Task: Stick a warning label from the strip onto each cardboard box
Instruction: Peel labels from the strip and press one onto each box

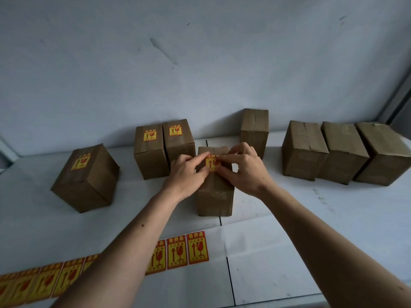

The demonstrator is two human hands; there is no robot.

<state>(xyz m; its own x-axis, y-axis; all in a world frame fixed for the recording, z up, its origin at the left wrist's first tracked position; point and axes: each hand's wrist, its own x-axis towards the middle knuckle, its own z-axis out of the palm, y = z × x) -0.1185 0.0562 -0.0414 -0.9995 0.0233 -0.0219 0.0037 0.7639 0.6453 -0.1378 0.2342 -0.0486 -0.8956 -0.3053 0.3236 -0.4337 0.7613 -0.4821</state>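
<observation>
Pressing down on the top of the middle cardboard box, both hands meet over a yellow and red warning label that lies on the box's upper face, toward its far end. The left hand has its forefinger stretched along the label's upper left edge and its thumb laid at the lower edge, the other fingers loosely curled beside the box. The right hand touches the label's right side with thumb and forefinger tips, its remaining fingers bent above the box top; whether it pinches the label's edge or only presses it flat cannot be told. This box stands upright on the white desk, nearest the person and apart from the others. To the left stands a tilted labelled box, and behind it, near the wall, a pair of labelled boxes stands side by side, touching. Behind the right hand stands a single plain box, and farther right a row of three plain boxes stands close together, none of their visible faces bearing a label. Along the near edge of the desk lies the label strip, running from the lower left corner toward the middle and passing under the left forearm, with several yellow and red labels on it. A pale wall rises behind the desk.
</observation>
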